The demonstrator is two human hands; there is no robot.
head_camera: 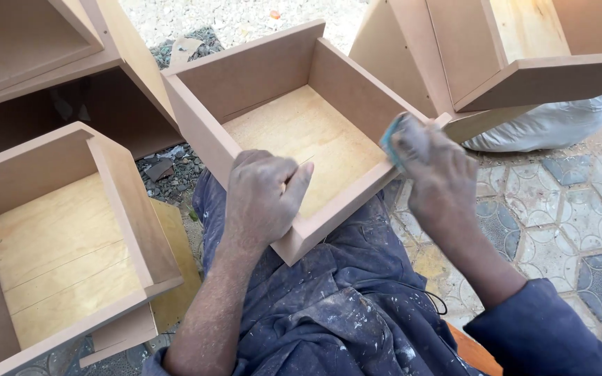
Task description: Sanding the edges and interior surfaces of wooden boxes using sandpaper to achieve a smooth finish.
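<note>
Head view: outdoors, patterned paving tiles right, gravel at top. Person seated, paint-spattered dark blue trousers. Open wooden drawer box rests on lap, pale plywood bottom, nothing inside. Left hand clamped over box's near front wall, thumb inside. Right hand closed on blue-green sanding pad, pressed at box's right corner edge. Second box on ground left, also bare inside. More wooden boxes top left, top right. Grey sack right.
</note>
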